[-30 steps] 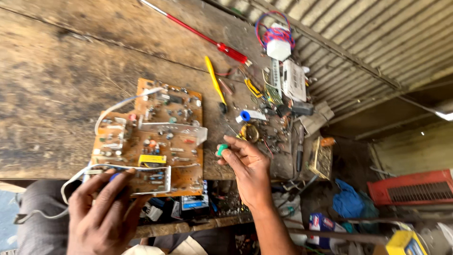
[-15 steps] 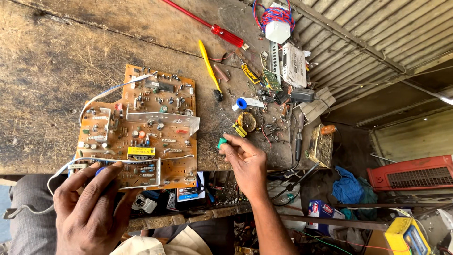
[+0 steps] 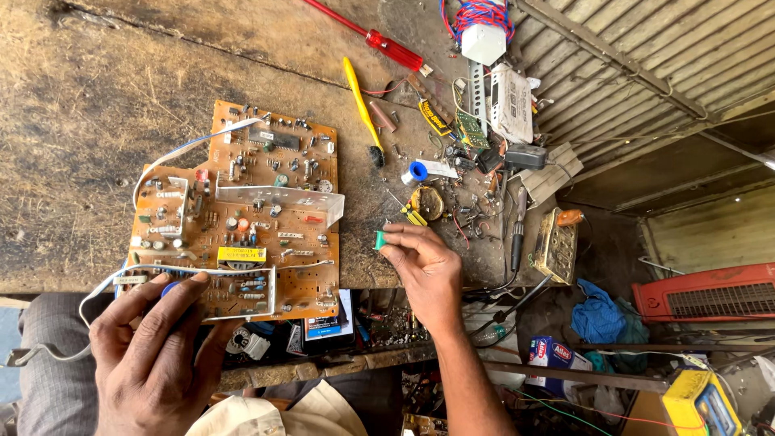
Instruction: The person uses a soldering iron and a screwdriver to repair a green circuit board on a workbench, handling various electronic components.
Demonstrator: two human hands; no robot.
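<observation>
An orange circuit board (image 3: pixel 258 218) with many small parts and a metal heat sink lies on a worn wooden bench (image 3: pixel 97 105). My left hand (image 3: pixel 149 347) grips the board's near edge, fingers over a blue part and a white cable (image 3: pixel 173 157). To the right of the board, my right hand (image 3: pixel 424 270) pinches a small green component (image 3: pixel 379 240) between thumb and fingertips, just above the bench edge.
A yellow-handled tool (image 3: pixel 361 101), a red-handled screwdriver (image 3: pixel 379 40), a blue solder spool (image 3: pixel 416 172) and scattered small parts crowd the bench's right end. A soldering iron (image 3: pixel 517 234) lies beyond. Corrugated metal sheet (image 3: pixel 630 56) is at right; a red grille (image 3: pixel 710 295) below.
The view has shifted, so the board sits lower left in frame. My left hand has settled onto the board's near edge. My right hand still holds the green component.
</observation>
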